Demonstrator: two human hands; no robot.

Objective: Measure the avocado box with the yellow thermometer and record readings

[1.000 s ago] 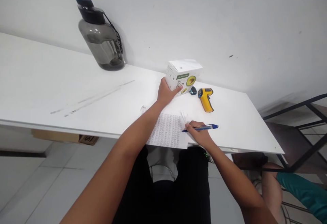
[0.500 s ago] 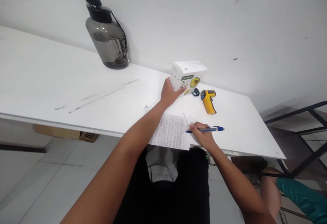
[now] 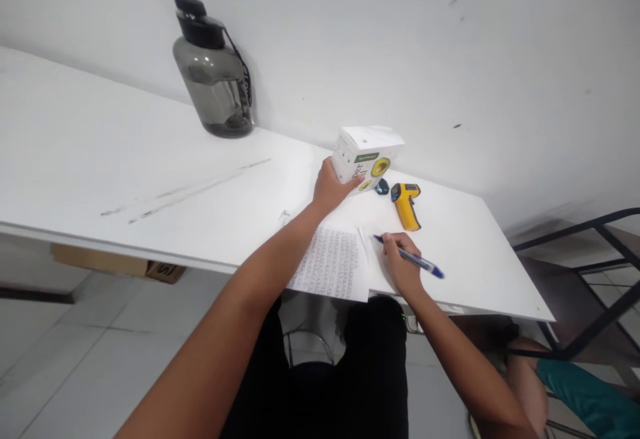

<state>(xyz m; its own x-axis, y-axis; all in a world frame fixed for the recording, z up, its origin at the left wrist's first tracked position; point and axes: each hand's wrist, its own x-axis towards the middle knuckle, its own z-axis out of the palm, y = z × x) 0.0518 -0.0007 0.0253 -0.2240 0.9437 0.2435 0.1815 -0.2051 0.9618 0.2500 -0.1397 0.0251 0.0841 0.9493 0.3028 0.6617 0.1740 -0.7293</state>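
– What is held by the left grip (image 3: 331,187)?
– A white cardboard box with avocado print (image 3: 369,159) is clasped in it, the thumb laid across the front face.
– And by the right grip (image 3: 404,269)?
– A slender blue pen (image 3: 420,261) is pinched there. A white sheet of printed paper (image 3: 340,262) is seen to its left, and a yellow pistol-shaped thermometer (image 3: 409,209) beyond it, on the white tabletop (image 3: 75,145).

Left fingers (image 3: 353,183) clasp a white box (image 3: 369,152), right fingers (image 3: 389,245) a pen (image 3: 425,265).
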